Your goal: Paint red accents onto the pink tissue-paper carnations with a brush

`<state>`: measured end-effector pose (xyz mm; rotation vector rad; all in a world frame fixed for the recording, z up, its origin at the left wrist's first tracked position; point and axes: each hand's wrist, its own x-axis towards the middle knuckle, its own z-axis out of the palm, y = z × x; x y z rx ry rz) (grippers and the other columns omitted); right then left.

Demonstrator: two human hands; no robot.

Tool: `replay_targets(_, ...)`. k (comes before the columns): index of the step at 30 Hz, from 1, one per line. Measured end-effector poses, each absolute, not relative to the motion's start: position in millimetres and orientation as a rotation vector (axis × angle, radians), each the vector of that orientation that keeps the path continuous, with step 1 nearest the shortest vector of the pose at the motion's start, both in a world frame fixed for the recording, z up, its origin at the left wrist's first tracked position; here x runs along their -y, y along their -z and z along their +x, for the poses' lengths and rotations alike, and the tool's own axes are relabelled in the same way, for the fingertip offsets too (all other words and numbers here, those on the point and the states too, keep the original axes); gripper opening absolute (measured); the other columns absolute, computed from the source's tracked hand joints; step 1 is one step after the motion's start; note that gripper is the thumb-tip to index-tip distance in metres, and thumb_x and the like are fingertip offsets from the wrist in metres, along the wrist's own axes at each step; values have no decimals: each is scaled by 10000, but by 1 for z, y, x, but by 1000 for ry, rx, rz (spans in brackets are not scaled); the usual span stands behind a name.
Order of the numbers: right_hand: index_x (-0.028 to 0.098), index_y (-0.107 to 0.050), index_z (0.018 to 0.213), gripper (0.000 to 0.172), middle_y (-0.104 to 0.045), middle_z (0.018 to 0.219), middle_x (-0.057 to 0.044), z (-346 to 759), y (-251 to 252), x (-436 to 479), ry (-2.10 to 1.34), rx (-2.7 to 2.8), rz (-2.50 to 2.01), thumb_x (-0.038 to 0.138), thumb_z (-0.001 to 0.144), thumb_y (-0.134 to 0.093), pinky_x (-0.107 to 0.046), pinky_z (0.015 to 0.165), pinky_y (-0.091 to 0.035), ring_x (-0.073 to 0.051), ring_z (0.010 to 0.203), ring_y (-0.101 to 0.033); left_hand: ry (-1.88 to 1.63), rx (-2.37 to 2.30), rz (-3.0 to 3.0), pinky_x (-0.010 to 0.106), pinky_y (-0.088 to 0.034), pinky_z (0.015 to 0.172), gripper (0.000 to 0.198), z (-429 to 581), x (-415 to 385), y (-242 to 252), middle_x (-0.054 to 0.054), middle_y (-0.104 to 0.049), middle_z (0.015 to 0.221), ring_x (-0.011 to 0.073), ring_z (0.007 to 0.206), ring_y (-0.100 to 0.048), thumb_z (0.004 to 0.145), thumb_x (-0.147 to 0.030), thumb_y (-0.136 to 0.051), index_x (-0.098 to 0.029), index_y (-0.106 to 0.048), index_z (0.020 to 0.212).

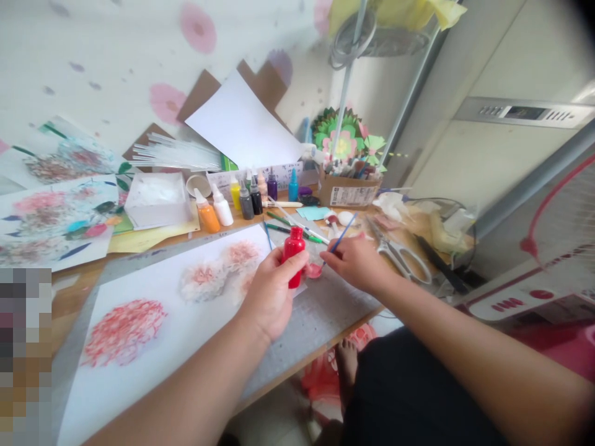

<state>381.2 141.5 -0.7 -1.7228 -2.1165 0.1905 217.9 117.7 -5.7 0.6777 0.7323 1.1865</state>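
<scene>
My left hand [274, 291] is wrapped round a red paint bottle [294, 248] whose top has no nozzle on it. In my right hand [356, 260] is a thin blue paintbrush [344, 233], pinched near its lower end, with the tip pointing down. Close to that tip, a small dish of pinkish-red paint [313, 270] sits just right of the bottle. Under my left arm lies a white sheet [153, 272] bearing textured flowers, among them a red one [125, 331] at the lower left.
Paint bottles, including an orange one [207, 212] and a white one [222, 205], stand along the back. Scissors [400, 251] lie at the right beside a black object [439, 263]. A cardboard box [348, 189] holds brushes. A fan [558, 248] stands at the far right.
</scene>
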Motion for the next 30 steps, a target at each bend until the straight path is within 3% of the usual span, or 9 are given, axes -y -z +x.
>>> replay_targets(15, 166, -625, 598, 307, -603, 574, -24, 379, -1, -140, -285, 2101, -1743, 333, 837, -530, -236, 509, -294, -118, 536, -510, -1183, -698, 696, 281, -459, 749, 167, 216, -117, 6, -18, -587, 642, 103, 662, -560, 740, -202, -704, -149, -548, 770)
replay_targets(30, 157, -605, 567, 308, -571, 551, -16, 377, 0, -140, -264, 2106, -1657, 313, 827, -554, -240, 494, -266, -97, 499, -459, -1191, -722, 702, 306, -460, 758, 179, 216, -120, 9, -10, -599, 647, 119, 664, -567, 719, -203, -713, -147, -549, 762)
